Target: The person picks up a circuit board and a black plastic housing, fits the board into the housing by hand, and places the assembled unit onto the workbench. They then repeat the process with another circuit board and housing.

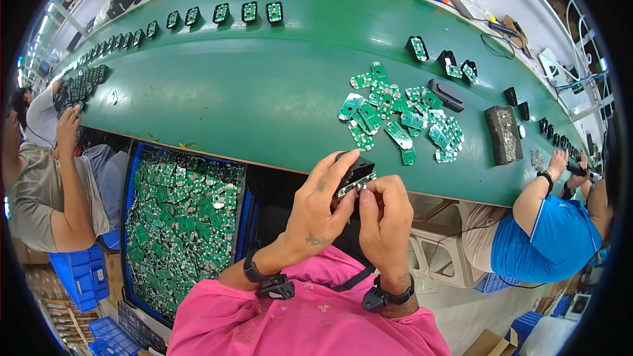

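Above the near table edge, my left hand [311,209] is closed around a small black plastic housing [358,169]. A green circuit board [355,186] with silvery parts sits at the housing's lower side. The thumb and fingers of my right hand [388,214] are pinched at the board's right end; how far it lies inside the housing cannot be seen. Just beyond my hands, a loose pile of green circuit boards [412,118] covers part of the table [264,86]. A dark, longish plastic piece [446,95] lies at the pile's far right side.
A blue crate [132,158] full of circuit boards stands left of my lap. Housings with boards [249,12] line the table's far side. A dark block [503,135] lies to the right. One person [59,191] works at left, another in blue [554,237] at right, beside a plastic stool [438,244].
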